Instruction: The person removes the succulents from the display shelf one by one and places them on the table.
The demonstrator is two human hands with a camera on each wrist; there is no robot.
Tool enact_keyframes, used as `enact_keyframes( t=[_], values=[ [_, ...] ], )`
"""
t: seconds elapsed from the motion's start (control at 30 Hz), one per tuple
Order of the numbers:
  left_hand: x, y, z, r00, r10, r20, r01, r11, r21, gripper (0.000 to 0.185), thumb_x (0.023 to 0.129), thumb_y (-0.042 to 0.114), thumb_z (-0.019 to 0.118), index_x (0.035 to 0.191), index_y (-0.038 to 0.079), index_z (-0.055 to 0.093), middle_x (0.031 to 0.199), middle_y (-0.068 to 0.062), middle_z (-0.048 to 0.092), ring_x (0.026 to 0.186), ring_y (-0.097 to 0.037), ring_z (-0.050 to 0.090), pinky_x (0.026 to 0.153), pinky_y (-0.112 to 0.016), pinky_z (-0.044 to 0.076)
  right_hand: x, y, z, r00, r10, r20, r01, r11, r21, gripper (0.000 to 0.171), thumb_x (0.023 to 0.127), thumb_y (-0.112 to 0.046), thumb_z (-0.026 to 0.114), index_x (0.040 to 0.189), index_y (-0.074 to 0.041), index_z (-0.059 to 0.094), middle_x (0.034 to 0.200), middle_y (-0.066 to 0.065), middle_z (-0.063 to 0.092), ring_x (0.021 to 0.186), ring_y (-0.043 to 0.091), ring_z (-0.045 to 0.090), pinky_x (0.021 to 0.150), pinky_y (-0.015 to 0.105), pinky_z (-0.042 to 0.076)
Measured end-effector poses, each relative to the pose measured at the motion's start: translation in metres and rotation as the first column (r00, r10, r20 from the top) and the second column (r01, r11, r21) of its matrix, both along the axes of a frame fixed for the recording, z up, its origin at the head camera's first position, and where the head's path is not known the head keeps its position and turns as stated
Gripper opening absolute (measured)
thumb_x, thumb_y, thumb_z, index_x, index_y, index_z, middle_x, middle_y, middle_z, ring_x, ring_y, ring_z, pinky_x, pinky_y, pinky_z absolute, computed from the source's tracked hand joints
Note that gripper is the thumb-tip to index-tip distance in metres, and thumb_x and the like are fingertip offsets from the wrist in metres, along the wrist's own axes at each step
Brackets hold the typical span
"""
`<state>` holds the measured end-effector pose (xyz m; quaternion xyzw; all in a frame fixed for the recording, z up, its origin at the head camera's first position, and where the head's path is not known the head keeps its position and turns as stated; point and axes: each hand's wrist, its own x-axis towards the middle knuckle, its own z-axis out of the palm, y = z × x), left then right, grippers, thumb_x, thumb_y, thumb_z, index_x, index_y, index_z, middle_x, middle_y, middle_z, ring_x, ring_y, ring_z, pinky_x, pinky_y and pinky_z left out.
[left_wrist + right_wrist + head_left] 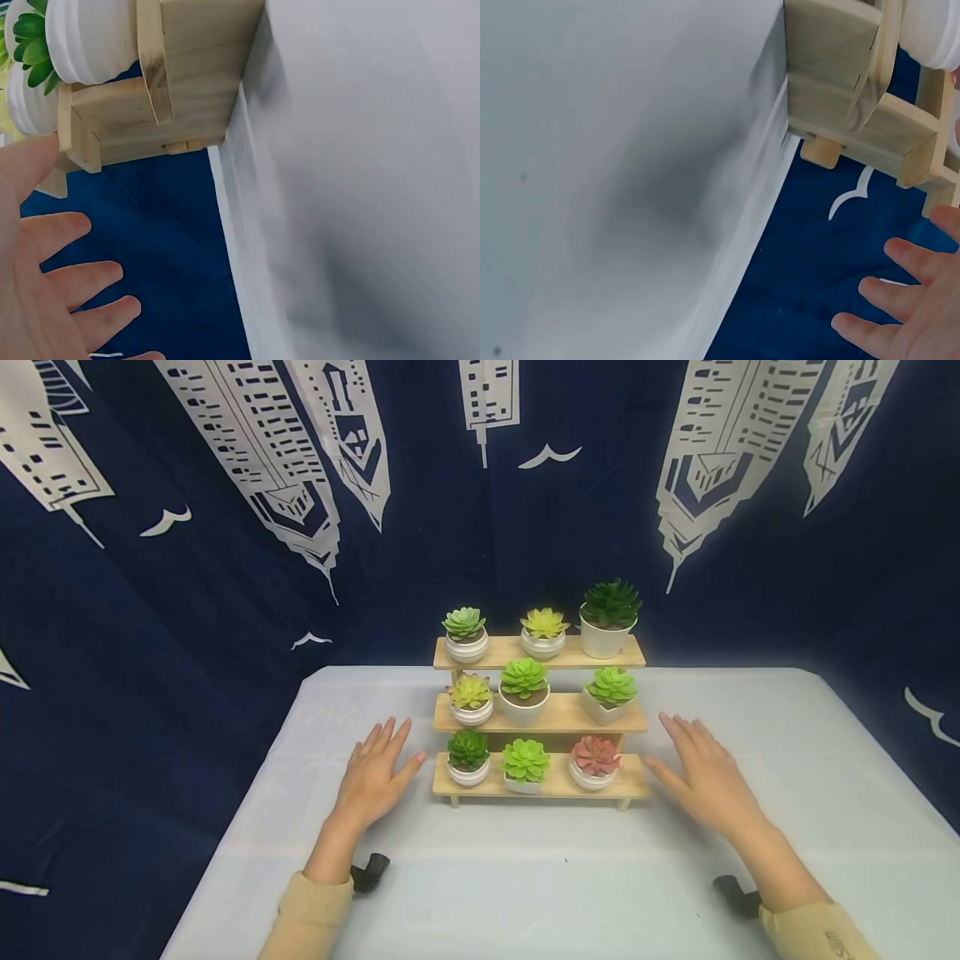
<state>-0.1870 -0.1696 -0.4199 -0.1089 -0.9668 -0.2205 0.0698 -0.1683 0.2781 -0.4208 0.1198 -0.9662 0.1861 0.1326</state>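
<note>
A three-tier stepped shelf of pale, unfinished wood [540, 787] stands near the middle of a table covered in smooth pale blue-grey cloth [525, 893], its back close to the far table edge. The left hand [372, 772] hovers flat, fingers straight and slightly spread, just beside the left end of the lowest tier, not touching it. The right hand [708, 774] mirrors it at the right end, open with fingers extended, also apart from the wood. Neither holds anything.

Wide bare cloth lies on both outer sides of the hands and toward the near edge. In the left wrist view the shelf's squared plank ends [150, 112] show visible grain, with the fingers [71, 281] spread below them.

Each tier carries three small white round pots of artificial succulents: green, yellow-green and one dull red rosette [596, 755] on the lowest tier at right; a larger dark green plant in a plain white pot [609, 620] stands top right. Behind hangs a dark navy curtain with white skyscraper and bird prints [225, 527].
</note>
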Motion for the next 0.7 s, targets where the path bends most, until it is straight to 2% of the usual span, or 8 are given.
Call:
enact_keyframes(
  t=[0.2, 0.4, 0.7],
  values=[
    [0.005, 0.003, -0.001, 0.999, 0.035, -0.033, -0.03, 0.99, 0.139, 0.059, 0.096, 0.047, 0.045, 0.141, 0.009, 0.042, 0.145, -0.018, 0.036, 0.133, -0.037, 0.032, 0.104, -0.057, 0.027, 0.005, -0.009, -0.001, 0.996, 0.0, -0.086, -0.009, 0.995, -0.103, 0.058, 0.094, -0.036, 0.056, 0.135, 0.002, 0.041, 0.129, 0.026, 0.046, 0.12, 0.046, 0.039, 0.094, 0.061, 0.031],
    [0.008, 0.008, -0.003, 0.997, 0.068, -0.022, -0.061, 0.97, 0.234, 0.057, 0.096, 0.049, 0.044, 0.138, 0.011, 0.047, 0.141, -0.015, 0.043, 0.13, -0.033, 0.037, 0.104, -0.052, 0.03, 0.009, -0.014, -0.001, 0.99, 0.0, -0.141, -0.024, 0.985, -0.17, 0.052, 0.093, -0.03, 0.058, 0.131, 0.004, 0.044, 0.127, 0.026, 0.048, 0.117, 0.045, 0.042, 0.092, 0.06, 0.033],
    [0.01, 0.011, -0.005, 0.993, 0.103, 0.05, -0.114, 0.931, 0.346, 0.051, 0.096, 0.044, 0.049, 0.136, 0.013, 0.049, 0.139, -0.012, 0.046, 0.128, -0.031, 0.04, 0.103, -0.052, 0.032, 0.014, -0.023, 0.0, 0.994, -0.006, -0.107, -0.023, 0.962, -0.272, 0.046, 0.096, -0.027, 0.055, 0.129, 0.003, 0.046, 0.127, 0.025, 0.049, 0.117, 0.045, 0.042, 0.092, 0.06, 0.034]
  ],
)
